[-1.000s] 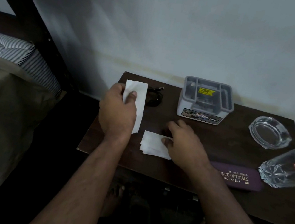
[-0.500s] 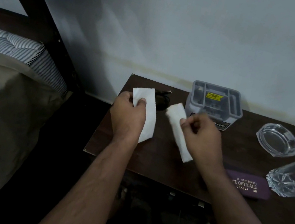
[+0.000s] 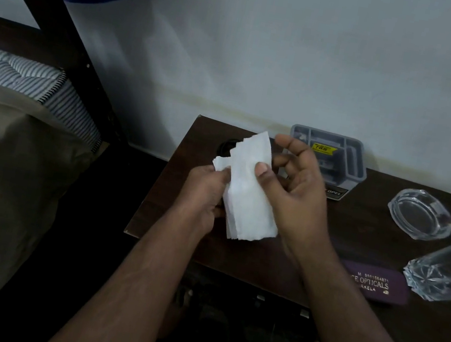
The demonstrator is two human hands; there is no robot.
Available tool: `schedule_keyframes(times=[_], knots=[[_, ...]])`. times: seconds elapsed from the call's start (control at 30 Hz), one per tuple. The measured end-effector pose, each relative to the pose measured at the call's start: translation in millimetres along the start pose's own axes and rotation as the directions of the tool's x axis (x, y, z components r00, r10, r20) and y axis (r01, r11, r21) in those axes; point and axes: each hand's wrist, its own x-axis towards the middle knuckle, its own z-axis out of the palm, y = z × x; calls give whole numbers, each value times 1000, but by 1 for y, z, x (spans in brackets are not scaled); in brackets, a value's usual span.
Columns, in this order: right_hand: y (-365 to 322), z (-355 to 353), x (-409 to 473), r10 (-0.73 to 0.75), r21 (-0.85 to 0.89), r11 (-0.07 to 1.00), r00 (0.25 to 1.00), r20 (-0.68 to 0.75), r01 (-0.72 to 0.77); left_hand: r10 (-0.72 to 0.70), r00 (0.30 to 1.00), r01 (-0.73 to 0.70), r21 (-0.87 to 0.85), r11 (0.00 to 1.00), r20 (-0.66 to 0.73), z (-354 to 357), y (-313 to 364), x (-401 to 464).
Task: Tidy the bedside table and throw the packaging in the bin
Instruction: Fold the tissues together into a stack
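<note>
Both hands hold white paper pieces (image 3: 247,195) stacked together above the dark wooden bedside table (image 3: 358,230). My left hand (image 3: 202,194) grips the stack from the left side. My right hand (image 3: 296,189) presses its thumb on the top sheet, with the other fingers spread behind. A dark object (image 3: 227,147) lies on the table behind the papers, mostly hidden.
A grey plastic organiser box (image 3: 352,160) stands at the back of the table. A glass ashtray (image 3: 420,212) and a tilted drinking glass (image 3: 447,270) lie at the right. A purple spectacle case (image 3: 376,283) rests near the front edge. A bed (image 3: 8,132) is at the left.
My right hand picked up the second paper from the table and brought it against the paper in my left hand. The two pieces are now stacked between both hands.
</note>
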Motion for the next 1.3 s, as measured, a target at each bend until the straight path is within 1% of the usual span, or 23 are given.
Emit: schedule_keyframes(times=[0.07,0.13,0.2,0.3,0.43,0.57,0.6,0.67,0.73,0.77,0.8,0.83,0.87,0.9,0.93,0.97,1.0,1.03,1.07,1.1,1.17,1.23,1.3], knots=[[6,2,1,43,-67,997,998,-38,-45,-19,1000,19,-16,1000,15,1,1,0],[13,1,1,56,-248,966,995,-81,-74,-35,999,36,-36,999,27,3,2,-1],[17,0,1,37,-379,923,994,-104,-74,-37,999,38,-28,999,35,6,2,-1],[17,-2,1,3,-478,877,995,-99,-50,-35,995,36,-11,999,96,8,5,-3],[17,-5,1,-26,-522,852,996,-85,-22,96,981,-108,62,992,169,9,1,-9],[21,-11,2,-38,-595,803,994,-103,-31,259,959,-267,56,962,116,9,-4,-4],[20,-16,2,-21,-588,809,996,-84,-32,306,946,-317,98,943,108,9,-3,-2],[15,-23,0,94,-485,872,995,30,-68,384,913,-400,126,908,137,8,2,-3],[10,-42,12,257,-330,928,941,221,-176,399,895,-425,111,898,200,25,10,9],[9,-43,9,289,-300,933,909,300,-198,409,883,-443,122,888,229,24,11,6],[7,-44,9,291,-313,931,901,322,-189,431,868,-471,135,872,246,25,13,5],[10,-45,10,266,-353,923,921,286,-157,460,850,-502,130,855,255,27,14,4],[12,-43,12,203,-395,912,959,198,-112,500,834,-533,105,840,231,28,16,2],[13,-42,16,107,-449,891,992,67,-65,535,825,-552,61,832,183,31,17,2],[12,-43,20,-2,-502,864,997,-72,-35,560,819,-565,14,825,123,35,19,4],[11,-44,26,-100,-533,846,972,-214,-30,577,814,-577,-23,817,69,40,21,6],[9,-47,30,-177,-531,847,921,-346,-37,588,808,-586,-46,809,42,45,22,7],[6,-49,34,-234,-502,864,859,-456,-31,593,803,-589,-77,805,59,49,22,8],[4,-50,37,-277,-474,881,805,-525,-6,596,794,-583,-129,802,122,54,22,8],[4,-50,40,-307,-463,886,771,-558,18,597,776,-571,-175,802,205,59,22,7],[7,-50,45,-319,-427,903,745,-586,50,575,745,-530,-224,818,338,71,20,4],[14,-50,49,-275,-361,932,739,-614,47,566,713,-496,-272,824,415,84,16,6],[20,-50,54,-284,-384,922,750,-598,43,607,649,-517,-319,794,459,93,14,11]])
